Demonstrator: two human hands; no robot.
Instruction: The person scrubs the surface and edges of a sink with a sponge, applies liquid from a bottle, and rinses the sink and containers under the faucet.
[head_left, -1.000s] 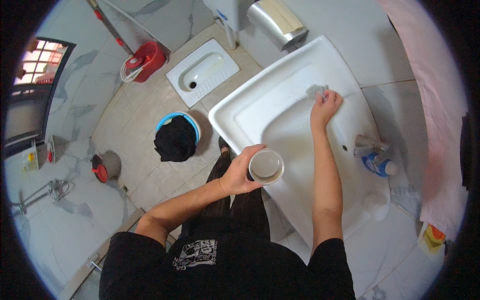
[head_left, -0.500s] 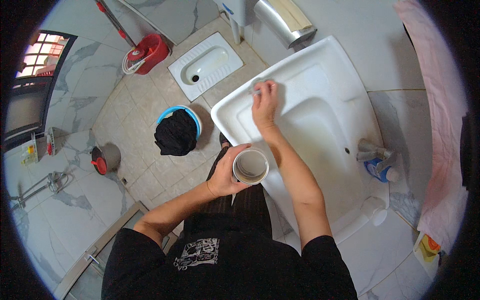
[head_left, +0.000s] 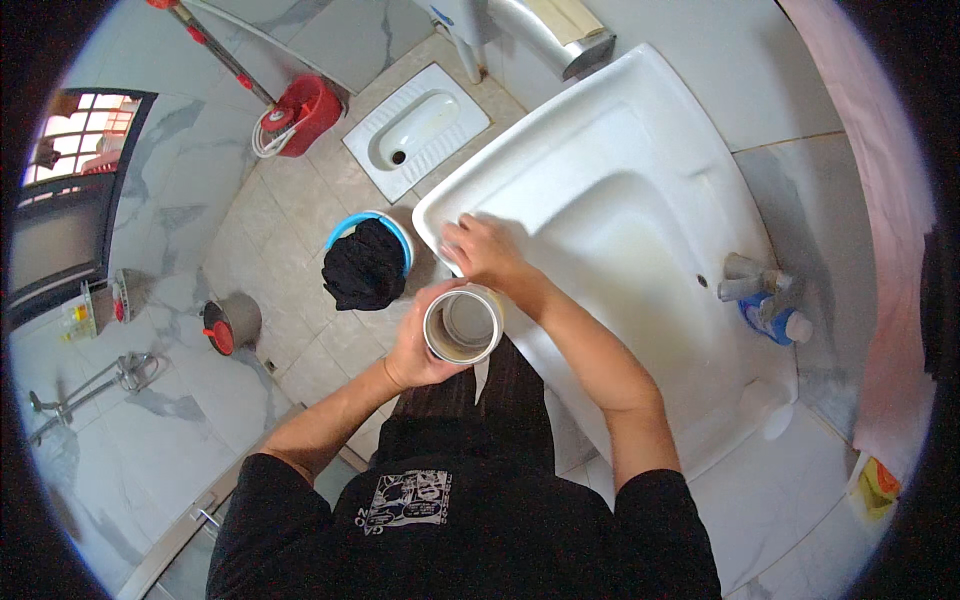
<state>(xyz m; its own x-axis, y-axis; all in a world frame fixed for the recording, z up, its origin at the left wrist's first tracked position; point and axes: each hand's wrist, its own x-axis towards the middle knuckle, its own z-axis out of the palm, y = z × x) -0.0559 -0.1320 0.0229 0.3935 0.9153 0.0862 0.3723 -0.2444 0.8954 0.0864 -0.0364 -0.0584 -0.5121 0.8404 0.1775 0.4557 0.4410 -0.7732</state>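
Note:
My left hand (head_left: 418, 345) is wrapped round a round, open-topped container (head_left: 463, 325) with a pale inside and a light rim. It is held over my lap, its mouth facing up. My right hand (head_left: 483, 248) is just beyond it, at the left corner of the white basin (head_left: 560, 130). Its fingers are curled and slightly blurred, and anything within them is hidden. My right wrist passes close beside the container's rim.
Left of the basin, a blue-rimmed bucket (head_left: 404, 240) holds black cloth (head_left: 362, 266). Beyond it are a squat toilet (head_left: 418, 130) and a red mop bucket (head_left: 312, 110). A grey bucket (head_left: 240, 318) stands farther left. A blue bottle (head_left: 768, 320) rests by the basin's right edge.
My right hand has come back from the basin's far-left ledge toward me and the container. My left hand has shifted the container a little left. The view has tilted slightly.

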